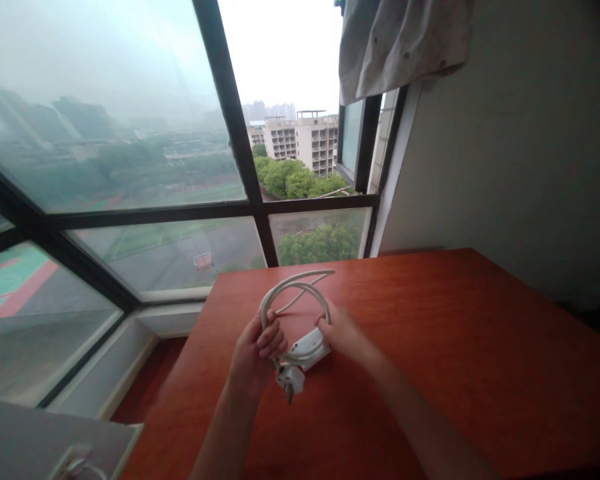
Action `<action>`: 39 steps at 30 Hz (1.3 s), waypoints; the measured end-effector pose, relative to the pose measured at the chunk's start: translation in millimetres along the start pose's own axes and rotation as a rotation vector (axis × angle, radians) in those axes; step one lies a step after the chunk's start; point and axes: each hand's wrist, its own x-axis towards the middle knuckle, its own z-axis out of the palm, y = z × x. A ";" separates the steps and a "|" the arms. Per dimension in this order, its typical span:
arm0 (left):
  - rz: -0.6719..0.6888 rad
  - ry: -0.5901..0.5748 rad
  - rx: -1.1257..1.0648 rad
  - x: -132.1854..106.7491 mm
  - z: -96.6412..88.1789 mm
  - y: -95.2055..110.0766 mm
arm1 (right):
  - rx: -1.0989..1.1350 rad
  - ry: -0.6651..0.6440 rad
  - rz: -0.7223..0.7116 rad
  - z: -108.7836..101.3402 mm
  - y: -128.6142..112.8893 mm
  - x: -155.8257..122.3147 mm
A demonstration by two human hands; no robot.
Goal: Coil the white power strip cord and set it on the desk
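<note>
A white power cord (300, 275) is looped into a loose coil above the table. My left hand (265, 343) is closed around the coil's left side, fingers wrapped over the cable. The cord's plug (291, 381) hangs just below that hand, its metal prongs pointing down. On the coil's right side, my right hand (341, 331) pinches the cable, thumb and fingers closed. Between the hands a white power strip (307, 348) sits low, with strands of cord crossing it. A loose length of cord sticks out at the back of the coil.
The reddish-brown wooden table (455, 340) extends under both hands and to the right. Large dark-framed windows (130, 217) stand beyond its far and left edges. A curtain (403, 47) hangs at the upper right beside a plain wall (505, 153). A white socket (77, 463) shows at lower left.
</note>
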 end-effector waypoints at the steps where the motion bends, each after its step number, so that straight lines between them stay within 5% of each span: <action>1: 0.008 0.023 0.005 -0.4 -2.6 -0.1 | 0.030 -0.019 -0.010 -2.2 0.4 -1.2; 13: -0.041 0.075 -0.005 -5.9 -12.7 -2.5 | 0.061 -0.122 -0.193 -13.2 9.3 -15.1; 16: -0.048 0.091 -0.035 -7.2 -14.0 0.4 | 0.005 0.053 -0.224 -27.6 4.8 -15.6; 19: -0.056 0.090 -0.050 -8.0 -14.2 3.3 | -0.048 0.390 -0.269 -45.1 -5.9 -17.7; 22: -0.098 0.060 -0.015 -7.6 -12.0 1.7 | -0.150 0.558 -0.513 -55.9 -25.1 -23.3; 24: -0.133 0.037 0.039 -6.7 -9.1 -2.9 | -0.243 0.494 -0.707 -57.7 -41.4 -26.7; 28: -0.216 -0.013 0.190 -4.4 -2.3 -14.2 | -0.390 0.143 -0.930 -57.6 -68.0 -23.5; 33: -0.320 -0.061 0.236 -1.3 3.5 -17.5 | -0.437 -0.224 -0.886 -67.5 -76.8 -10.6; 39: -0.423 -0.118 0.218 3.5 1.3 -16.7 | -0.458 -0.321 -0.809 -72.5 -78.7 -9.1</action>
